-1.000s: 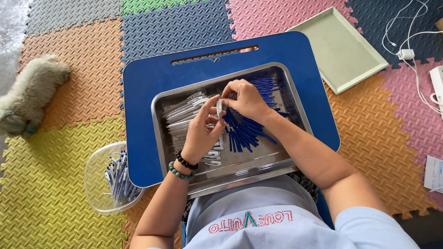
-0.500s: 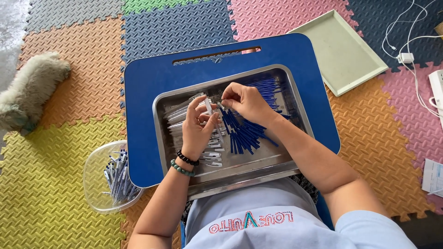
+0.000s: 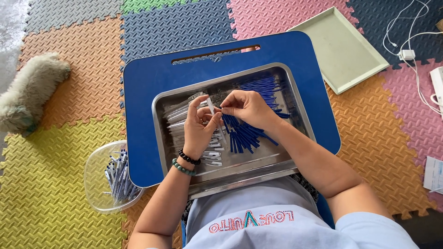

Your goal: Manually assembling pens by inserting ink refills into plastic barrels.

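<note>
A metal tray (image 3: pixel 295 99) rests on a blue lap desk (image 3: pixel 147 92). It holds several clear pen barrels (image 3: pixel 177 115) on its left side and several blue pen refills (image 3: pixel 251 136) on its right side. Above the middle of the tray, my left hand (image 3: pixel 199 129) grips one clear pen barrel (image 3: pixel 211 106) upright between fingers and thumb. My right hand (image 3: pixel 247 108) pinches a thin blue refill (image 3: pixel 224 109) right beside that barrel. Two bead bracelets circle my left wrist.
A clear plastic bowl (image 3: pixel 99 166) with several assembled pens sits on the foam mat at the lower left. A pale green tray (image 3: pixel 341 46) lies at the upper right, white cables and a charger (image 3: pixel 408 54) beyond it. A fluffy animal (image 3: pixel 30 94) lies at the left.
Both hands stayed over the middle of the tray and shifted slightly. The left hand now holds a clear barrel upright, and the right hand's fingertips have closed in beside it.
</note>
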